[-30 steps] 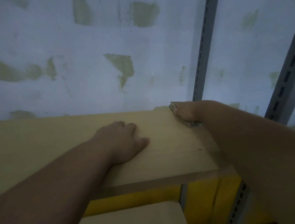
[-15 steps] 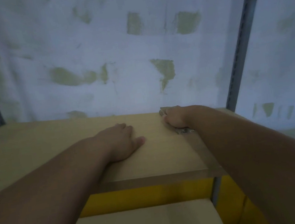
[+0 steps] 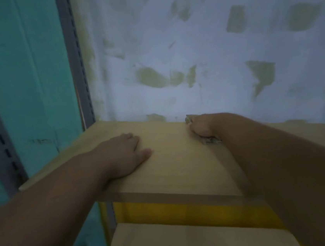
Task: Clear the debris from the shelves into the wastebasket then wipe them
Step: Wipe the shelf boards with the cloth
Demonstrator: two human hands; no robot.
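Shelf [image 3: 175,174] of pale wood against patchy white wall [image 3: 199,47].

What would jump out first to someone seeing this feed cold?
Two bare forearms reaching onto the top shelf: the left hand lies flat on the board near its middle, while the right hand is curled at the back edge over a crumpled cloth that peeks out beneath it. Behind them, the white wall blotched with greenish patches fills the upper view.
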